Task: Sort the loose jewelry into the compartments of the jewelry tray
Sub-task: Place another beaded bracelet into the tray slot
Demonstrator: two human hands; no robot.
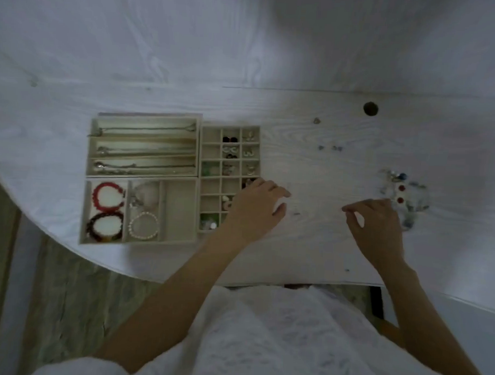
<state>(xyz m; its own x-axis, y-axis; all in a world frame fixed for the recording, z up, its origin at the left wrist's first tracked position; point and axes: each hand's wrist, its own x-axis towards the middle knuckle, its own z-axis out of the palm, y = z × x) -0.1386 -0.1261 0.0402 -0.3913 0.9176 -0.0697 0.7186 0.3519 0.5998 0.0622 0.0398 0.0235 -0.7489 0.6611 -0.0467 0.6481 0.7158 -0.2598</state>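
The beige jewelry tray set lies left of centre: a long-slot section (144, 117) with chains, a three-part section (181, 207) with a red bracelet (108, 196), a dark bracelet (104, 226) and a pearl bracelet (143, 225), and a small-grid section (204, 185) with earrings and rings. My left hand (256, 213) hovers at the grid's right edge, fingers loosely curled, nothing visible in it. My right hand (377, 222) hangs over the table with thumb and forefinger bent close; whether they pinch anything is unclear. Loose jewelry (403, 192) sits just right of it. A tiny piece (296, 213) lies between the hands.
A few small pieces (330, 148) and one more (316, 121) lie farther back on the white wood-grain table (308, 251). A round cable hole (370, 108) is at the back. The table's curved edge runs near my lap.
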